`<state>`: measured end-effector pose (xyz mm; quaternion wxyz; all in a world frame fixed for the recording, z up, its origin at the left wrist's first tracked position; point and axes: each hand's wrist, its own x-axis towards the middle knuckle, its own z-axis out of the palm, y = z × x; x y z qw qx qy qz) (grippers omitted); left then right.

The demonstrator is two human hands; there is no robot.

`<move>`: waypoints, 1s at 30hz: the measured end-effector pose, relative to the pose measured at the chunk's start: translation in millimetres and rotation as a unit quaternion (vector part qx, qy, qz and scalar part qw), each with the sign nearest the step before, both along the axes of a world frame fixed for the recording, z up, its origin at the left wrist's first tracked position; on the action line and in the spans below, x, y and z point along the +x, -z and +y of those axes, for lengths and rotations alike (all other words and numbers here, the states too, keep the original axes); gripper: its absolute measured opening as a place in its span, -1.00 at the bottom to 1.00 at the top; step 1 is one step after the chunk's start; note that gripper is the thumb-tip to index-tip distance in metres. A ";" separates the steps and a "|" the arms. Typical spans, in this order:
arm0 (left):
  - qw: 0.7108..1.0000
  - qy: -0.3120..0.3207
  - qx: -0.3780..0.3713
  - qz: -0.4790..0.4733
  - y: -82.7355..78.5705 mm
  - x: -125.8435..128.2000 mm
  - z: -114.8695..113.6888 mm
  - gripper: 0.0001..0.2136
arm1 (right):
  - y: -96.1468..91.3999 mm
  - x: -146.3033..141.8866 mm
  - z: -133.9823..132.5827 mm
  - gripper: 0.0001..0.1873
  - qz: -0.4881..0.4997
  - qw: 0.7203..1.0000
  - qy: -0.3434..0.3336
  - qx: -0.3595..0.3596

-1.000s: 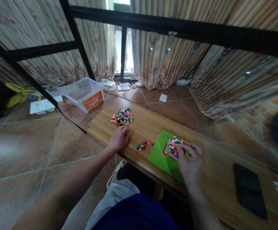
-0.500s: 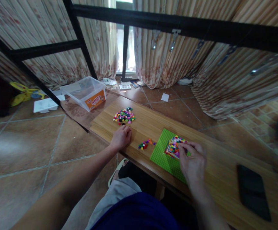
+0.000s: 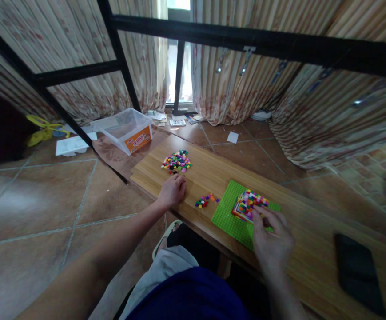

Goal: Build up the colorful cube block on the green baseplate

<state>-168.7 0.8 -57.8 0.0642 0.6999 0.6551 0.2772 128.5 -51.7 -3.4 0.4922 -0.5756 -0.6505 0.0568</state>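
Observation:
A block built of many small coloured bricks (image 3: pixel 248 201) stands on a green studded baseplate (image 3: pixel 228 220). My right hand (image 3: pixel 274 233) is at the near right side of this block, thumb and forefinger pinched together at its top edge. Whatever lies between those fingertips is too small to make out. My left hand (image 3: pixel 173 191) rests on the table by its near edge, fingers curled in and their inside hidden. Just beyond it is a large heap of loose mini bricks (image 3: pixel 177 162). A smaller group of loose bricks (image 3: pixel 203 201) lies between my left hand and the baseplate.
The wooden table (image 3: pixel 209 171) runs from upper left to lower right. A black flat object (image 3: pixel 359 271), perhaps a phone, lies at its right end. On the floor past the left end stands a clear plastic box (image 3: pixel 126 129) with an orange label. A black metal frame (image 3: pixel 246 38) crosses in front of the curtains.
The whole view has shifted slightly. My right fingertips have drawn back a little toward me, uncovering more of the block's top. My left hand stays in place beside the heap.

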 end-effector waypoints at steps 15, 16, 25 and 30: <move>1.000 0.002 0.008 0.008 4.4 -0.7 0.8 -0.88 | 10.3 -74.8 25.2 -0.75 -0.409 0.898 -0.080 -0.137; 1.000 0.001 0.006 0.008 4.2 -0.6 0.7 -0.88 | 7.5 -77.2 27.8 -0.75 -0.432 0.886 -0.071 -0.153; 1.000 0.006 0.002 0.005 3.4 -1.5 0.6 -0.88 | -1.0 -89.8 36.1 -0.69 -0.487 0.843 -0.053 -0.224; 1.000 0.006 0.003 0.003 3.3 -1.4 1.0 -0.87 | 1.6 -89.8 34.2 -0.70 -0.477 0.848 -0.060 -0.223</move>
